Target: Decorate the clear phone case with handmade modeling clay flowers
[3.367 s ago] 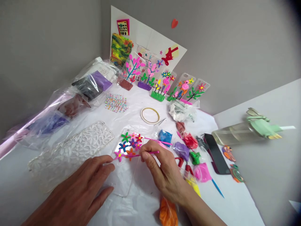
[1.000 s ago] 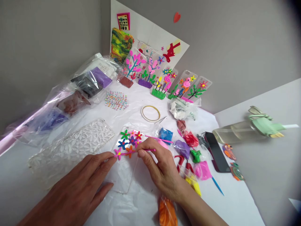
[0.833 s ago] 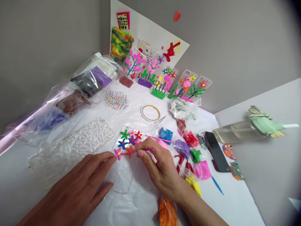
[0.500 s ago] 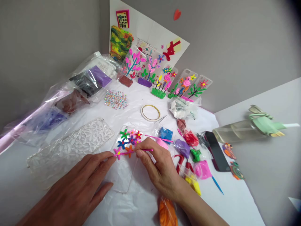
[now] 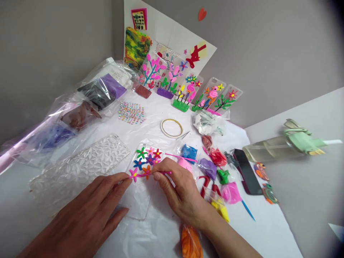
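A clear phone case (image 5: 138,204) lies in front of me, with several clay flowers in green, red, blue, purple, orange and pink on its upper part. My right hand (image 5: 178,190) pinches a thin pink tool (image 5: 166,173), whose left end reaches the pink flower (image 5: 133,175) at the left edge of the case. My left hand (image 5: 91,204) rests at the left of the case, its fingertips at that pink flower and its thumb apart, with nothing held. Part of the case is hidden under the right hand's fingers.
A textured clear case (image 5: 88,165) lies left. Bagged clay, such as purple (image 5: 208,168) and orange (image 5: 191,242), sits right, near a phone (image 5: 248,173) and a bottle (image 5: 271,148). Behind are a tape ring (image 5: 172,128), gems (image 5: 131,113) and decorated cases (image 5: 212,94).
The pink tool and my right hand have shifted slightly to the left. My left hand stays nearly where it was.
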Available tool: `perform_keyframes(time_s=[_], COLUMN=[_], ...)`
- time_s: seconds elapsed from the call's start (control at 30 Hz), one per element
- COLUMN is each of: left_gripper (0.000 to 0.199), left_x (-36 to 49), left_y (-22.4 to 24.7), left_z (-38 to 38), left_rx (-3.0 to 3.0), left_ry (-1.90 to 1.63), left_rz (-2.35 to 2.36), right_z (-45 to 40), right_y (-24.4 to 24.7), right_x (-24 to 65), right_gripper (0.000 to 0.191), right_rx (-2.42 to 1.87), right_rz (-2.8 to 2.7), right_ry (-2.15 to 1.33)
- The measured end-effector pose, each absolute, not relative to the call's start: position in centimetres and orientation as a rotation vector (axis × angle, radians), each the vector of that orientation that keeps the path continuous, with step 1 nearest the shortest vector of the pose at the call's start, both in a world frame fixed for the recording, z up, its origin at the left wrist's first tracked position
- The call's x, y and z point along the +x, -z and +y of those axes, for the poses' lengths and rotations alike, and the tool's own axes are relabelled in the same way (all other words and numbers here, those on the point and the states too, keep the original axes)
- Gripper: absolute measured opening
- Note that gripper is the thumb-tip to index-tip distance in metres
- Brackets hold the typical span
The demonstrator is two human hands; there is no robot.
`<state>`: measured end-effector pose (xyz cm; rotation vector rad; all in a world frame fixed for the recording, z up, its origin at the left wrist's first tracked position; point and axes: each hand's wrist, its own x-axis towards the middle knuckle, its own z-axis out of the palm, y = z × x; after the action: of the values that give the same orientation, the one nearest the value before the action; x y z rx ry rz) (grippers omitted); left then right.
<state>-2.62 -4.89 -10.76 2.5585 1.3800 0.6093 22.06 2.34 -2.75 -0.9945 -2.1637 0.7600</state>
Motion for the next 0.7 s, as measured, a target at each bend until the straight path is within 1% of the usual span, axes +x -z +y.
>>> perform_keyframes(time_s=[0.13,0.23,0.37,0.43,0.53,0.63,0.7], left_gripper=[0.050,0.050,0.049,0.048,0.047,0.046,0.046], left_x=[-2.7,-2.8,-2.8,-2.8,-2.7,-2.5,-2.5], left_y=[10.9,11.0,11.0,10.9,10.8,10.7,10.7], left_z=[-4.9,-4.8,-4.8,-4.9,-4.8,-4.8,-4.7], left_rx=[2.538,2.546,2.530,2.524,2.516,2.504,2.513], left_ry=[-0.524,-0.539,-0.564,-0.557,-0.625,-0.670,-0.651], left_rz=[1.392,1.388,1.380,1.370,1.390,1.408,1.399], right_z=[2.2,2.1,2.1,2.0,1.9,1.7,1.5], right_y=[2.7,2.7,2.3,2.1,2.2,2.8,3.2], right_x=[22.0,22.0,22.1,22.1,21.9,21.7,21.5], right_gripper=[0.014,0.014,0.013,0.015,0.015,0.006,0.006], right_rx=[-0.964,-0.939,-1.032,-1.113,-1.159,-1.103,-1.031], right_rz=[-2.244,-2.272,-2.092,-1.961,-1.876,-1.959,-2.047], right_ry=[-0.706,-0.675,-0.772,-0.828,-0.864,-0.781,-0.672])
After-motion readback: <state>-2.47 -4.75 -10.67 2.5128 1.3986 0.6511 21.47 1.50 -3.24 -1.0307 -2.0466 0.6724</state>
